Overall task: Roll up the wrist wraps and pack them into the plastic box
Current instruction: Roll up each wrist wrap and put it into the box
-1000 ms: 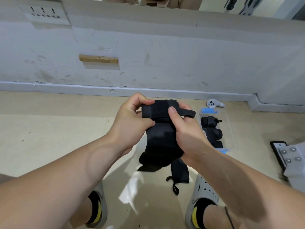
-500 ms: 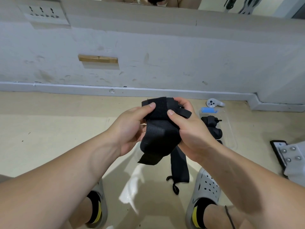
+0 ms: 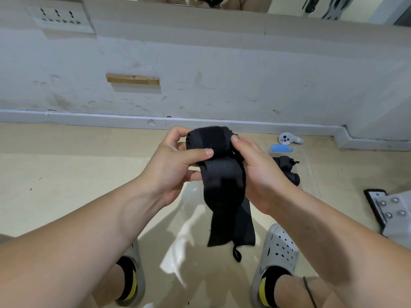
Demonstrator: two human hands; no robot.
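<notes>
Wrap (image 3: 219, 174): black, top rolled tight, tail hanging loose; our left hand (image 3: 171, 167) and right hand (image 3: 260, 174) both pinch the roll.

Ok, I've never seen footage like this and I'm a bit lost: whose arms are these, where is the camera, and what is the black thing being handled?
There is no machine here. A person wears a wide-angle camera on the head, so you look down along their own arms towards the floor. Every picture comes from that one camera.

The left hand and the right hand both grip a black wrist wrap. It is rolled at the top and its loose end hangs down.

On the floor to the right lies a clear plastic box with rolled wraps already inside. Beyond it sits a white controller. The grey clogs at the bottom are on the person's own feet.
</notes>
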